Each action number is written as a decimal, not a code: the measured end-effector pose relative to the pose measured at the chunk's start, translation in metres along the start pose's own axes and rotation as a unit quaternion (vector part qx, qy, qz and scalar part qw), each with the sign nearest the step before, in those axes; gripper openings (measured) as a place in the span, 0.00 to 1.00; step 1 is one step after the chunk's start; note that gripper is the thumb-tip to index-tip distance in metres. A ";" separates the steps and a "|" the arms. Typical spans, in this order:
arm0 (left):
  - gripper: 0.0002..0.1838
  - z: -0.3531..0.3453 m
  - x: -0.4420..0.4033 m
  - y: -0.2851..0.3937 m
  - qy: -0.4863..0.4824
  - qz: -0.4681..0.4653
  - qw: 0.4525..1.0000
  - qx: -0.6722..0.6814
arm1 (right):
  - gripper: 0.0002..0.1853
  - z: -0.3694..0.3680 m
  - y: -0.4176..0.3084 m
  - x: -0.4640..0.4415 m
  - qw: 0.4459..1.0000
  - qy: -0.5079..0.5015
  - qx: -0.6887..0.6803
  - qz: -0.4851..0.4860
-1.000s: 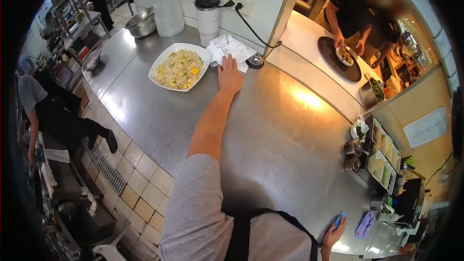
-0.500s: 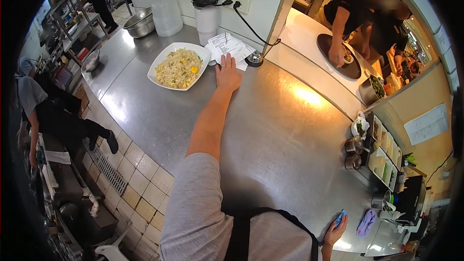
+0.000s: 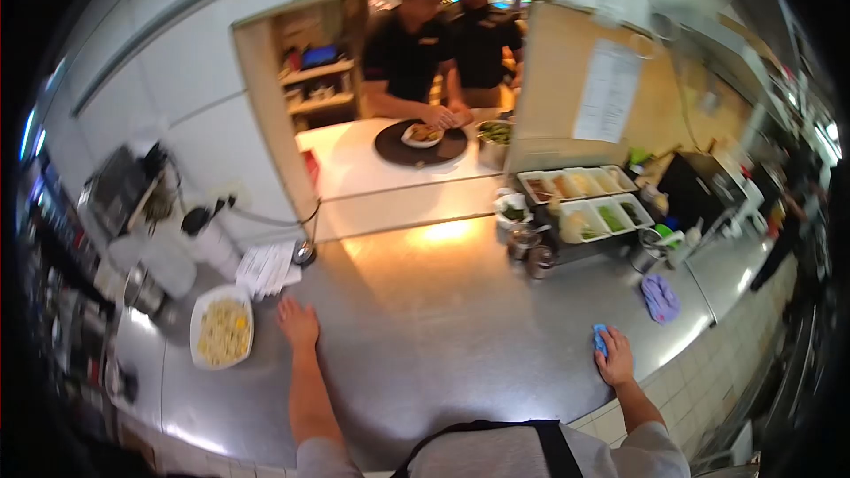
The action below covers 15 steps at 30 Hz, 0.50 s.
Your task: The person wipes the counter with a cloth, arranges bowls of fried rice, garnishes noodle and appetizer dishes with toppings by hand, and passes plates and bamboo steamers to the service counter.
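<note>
My left hand [image 3: 298, 322] rests on the steel counter [image 3: 425, 327] with its fingers stretched out and holds nothing. Just left of it stands a white squarish plate [image 3: 198, 336] of fried rice [image 3: 225, 331]. Paper order slips [image 3: 267, 269] lie just beyond my fingertips, beside a small call bell [image 3: 304, 252]. Over at the right, my right hand [image 3: 617, 358] is closed on a blue cloth [image 3: 600, 339] at the counter's surface. A crumpled purple cloth [image 3: 660, 298] lies a little beyond that hand.
Beyond the pass window a person in black [image 3: 407, 53] handles food on a dark oval tray [image 3: 390, 143]. White ingredient trays [image 3: 584, 221] and jars [image 3: 541, 262] line the back right. A metal bowl [image 3: 142, 290] sits at the left, near a corded white cylinder [image 3: 211, 246].
My view has swung to the right and up, so the plate and my left hand sit further left. My left hand is still flat on the counter; my right still grips the blue cloth.
</note>
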<state>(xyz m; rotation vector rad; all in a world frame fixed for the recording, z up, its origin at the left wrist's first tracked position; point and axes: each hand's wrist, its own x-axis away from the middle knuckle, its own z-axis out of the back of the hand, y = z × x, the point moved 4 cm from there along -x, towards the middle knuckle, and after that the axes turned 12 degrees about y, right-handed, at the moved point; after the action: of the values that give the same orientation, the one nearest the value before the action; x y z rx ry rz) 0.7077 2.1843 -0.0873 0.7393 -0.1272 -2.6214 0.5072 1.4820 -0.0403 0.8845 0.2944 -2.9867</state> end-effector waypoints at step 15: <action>0.28 0.057 0.107 0.039 -0.030 0.010 0.999 0.016 | 0.29 -0.041 0.051 -0.028 0.999 -0.021 0.016 -0.048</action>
<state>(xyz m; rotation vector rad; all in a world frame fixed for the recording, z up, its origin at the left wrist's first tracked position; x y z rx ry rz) 0.6100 2.1031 -0.0824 0.6665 -0.1939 -2.6291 0.5559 1.4381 -0.0681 0.8335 0.2971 -3.1014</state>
